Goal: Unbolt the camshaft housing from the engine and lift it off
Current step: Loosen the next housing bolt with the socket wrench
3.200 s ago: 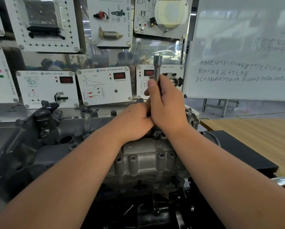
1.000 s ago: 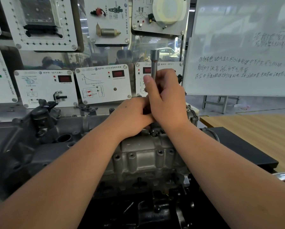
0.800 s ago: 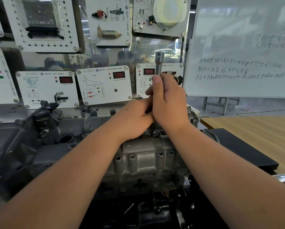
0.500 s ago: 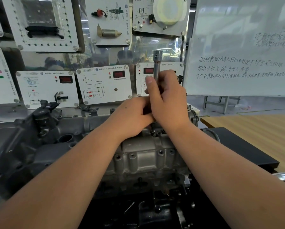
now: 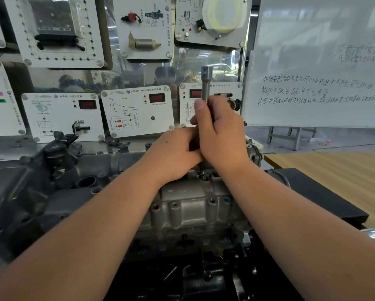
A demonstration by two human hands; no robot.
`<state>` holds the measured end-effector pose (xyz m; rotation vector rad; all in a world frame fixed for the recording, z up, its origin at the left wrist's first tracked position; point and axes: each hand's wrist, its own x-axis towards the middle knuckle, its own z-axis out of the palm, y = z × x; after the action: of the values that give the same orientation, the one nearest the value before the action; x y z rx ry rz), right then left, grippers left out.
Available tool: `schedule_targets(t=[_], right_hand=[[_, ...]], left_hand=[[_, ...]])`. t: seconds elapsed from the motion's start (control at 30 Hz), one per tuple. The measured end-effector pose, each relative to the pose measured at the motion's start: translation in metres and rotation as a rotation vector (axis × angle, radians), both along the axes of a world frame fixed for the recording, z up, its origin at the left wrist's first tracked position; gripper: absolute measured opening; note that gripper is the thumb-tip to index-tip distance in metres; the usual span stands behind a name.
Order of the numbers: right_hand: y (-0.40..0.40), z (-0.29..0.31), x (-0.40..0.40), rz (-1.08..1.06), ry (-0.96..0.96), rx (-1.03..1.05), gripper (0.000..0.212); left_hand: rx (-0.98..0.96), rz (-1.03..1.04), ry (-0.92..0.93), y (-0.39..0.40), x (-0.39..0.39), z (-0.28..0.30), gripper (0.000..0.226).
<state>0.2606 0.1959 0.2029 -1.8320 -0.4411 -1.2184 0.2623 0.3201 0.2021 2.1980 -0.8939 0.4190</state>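
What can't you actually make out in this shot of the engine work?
Head view only:
- Lower end of the upright steel socket tool and its bolt: hidden by the right hand and left hand.
- Grey cast-metal camshaft housing top: partly covered by both forearms.
- Whiteboard handwriting: blurred.

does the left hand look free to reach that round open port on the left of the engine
Probably not right now: the left hand is curled at the base of the socket tool beside the right hand. The round port itself sits uncovered, so once the hand lets go the way looks free.
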Motion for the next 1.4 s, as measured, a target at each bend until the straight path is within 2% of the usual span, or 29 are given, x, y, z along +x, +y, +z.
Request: schedule_targets(t=[0.13, 0.37, 0.53, 0.67, 0.83, 0.97, 1.3, 1.4], right_hand=[[0.0001, -0.0001, 0.0011, 0.006, 0.002, -0.005, 0.038], [-0.0005, -0.0007, 0.0008, 0.011, 0.013, 0.007, 0.028], [0.0008, -0.0002, 0.0002, 0.037, 0.037, 0.049, 0.043], [0.0010, -0.0003, -0.0003, 0.041, 0.045, 0.032, 0.048], [0.0005, -0.0007, -0.0012, 0.016, 0.046, -0.034, 0.033], [0.0001, -0.0001, -0.0003, 0.021, 0.066, -0.013, 0.018], [-0.0002, -0.0004, -0.0014, 0.015, 0.011, -0.017, 0.023], [0.0014, -0.0003, -0.0021, 0.021, 0.009, -0.009, 0.031]], left_hand=[[0.029, -0.036, 0.034, -0.0010, -0.0022, 0.0002, 0.027], [0.039, 0.011, 0.011, 0.0006, 0.0006, 0.0002, 0.026], [0.024, -0.018, 0.001, -0.0003, -0.0025, -0.0004, 0.031], [0.038, -0.051, 0.031, 0.0001, -0.0043, 0.0014, 0.033], [0.022, -0.007, 0.007, 0.0015, 0.0021, 0.0003, 0.024], [0.021, -0.034, -0.008, 0.0015, -0.0004, 0.0003, 0.033], [0.013, -0.027, -0.023, 0.0025, 0.0024, -0.0011, 0.032], [-0.008, -0.044, -0.014, 0.0027, 0.0020, -0.0016, 0.035]])
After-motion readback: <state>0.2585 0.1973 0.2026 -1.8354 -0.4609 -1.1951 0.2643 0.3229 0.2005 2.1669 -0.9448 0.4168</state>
